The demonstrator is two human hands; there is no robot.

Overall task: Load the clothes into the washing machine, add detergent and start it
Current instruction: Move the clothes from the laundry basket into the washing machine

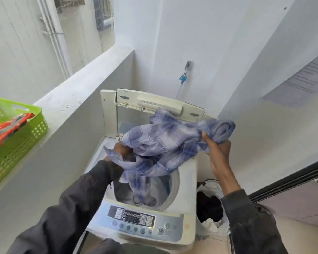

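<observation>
Head view: a narrow, white-walled laundry corner. A low white ledge (84, 83) runs along the left side, open to the outside above it, and serves as the surface for a green perforated basket (20, 136) that holds an orange packet (9, 127). On the back wall a tap (186, 67) with a blue fitting feeds a thin hose down behind the top-loading washing machine (184, 180), whose lid (149, 105) stands raised and folded back. The control panel (136, 219) faces the camera; its labels are too blurred to read.

A blue checked shirt (162, 143) hangs over the open drum (171, 187), its lower part trailing down inside. The right hand (218, 149) has its grip closed around a bunched end of the shirt, up and to the right of the opening. The left hand (120, 149) is mostly covered by fabric; its grip seems to clutch the shirt's left edge, though the fingers cannot be made out. The hanging cloth hides most of the drum, so what lies in it is unclear.

Just right of the machine, on the floor, a white laundry basket (209, 186) holds dark and white clothes, partly hidden by the right sleeve (250, 224). A dark door frame (292, 177) crosses the right edge, cut off.
</observation>
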